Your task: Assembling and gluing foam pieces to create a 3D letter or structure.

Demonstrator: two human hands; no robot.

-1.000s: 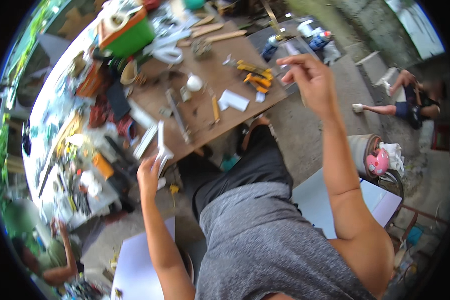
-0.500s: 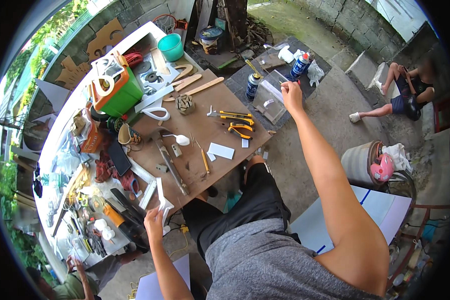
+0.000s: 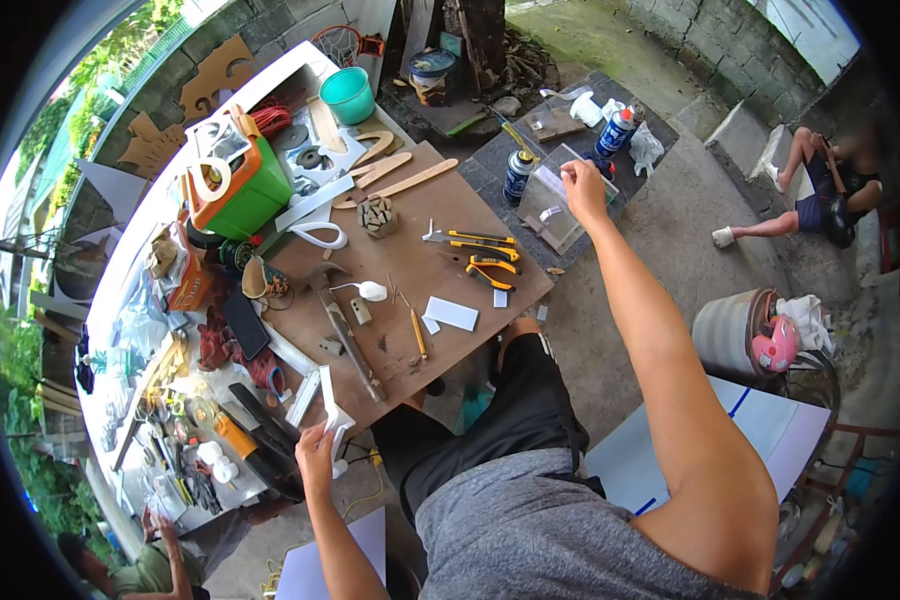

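Note:
My left hand [image 3: 316, 458] is closed on a white bent strip [image 3: 334, 405] by the brown board's lower corner. Stretched out to the far right, my right hand [image 3: 585, 190] has its fingers pinched together over a clear plastic case [image 3: 567, 228]; what they hold, if anything, is too small to make out. Spray cans [image 3: 519, 178] stand on either side of that case. On the brown board [image 3: 390, 330] lie a hammer [image 3: 348, 340], pliers [image 3: 492, 270], a yellow utility knife [image 3: 483, 241], a pencil [image 3: 419, 333], a white spoon-like piece [image 3: 370, 291] and a white rectangle [image 3: 451, 313].
A green and orange box [image 3: 238, 190] and a teal bucket [image 3: 347, 95] stand at the back left. Tools and a bottle [image 3: 232, 432] crowd the left side. One person [image 3: 830, 190] sits at far right, another [image 3: 150, 570] at lower left. A striped bin [image 3: 735, 325] stands right.
The view has shifted slightly, so the scene sits a little to the right. My right hand has come down slightly nearer the clear case. My left hand still holds the white strip.

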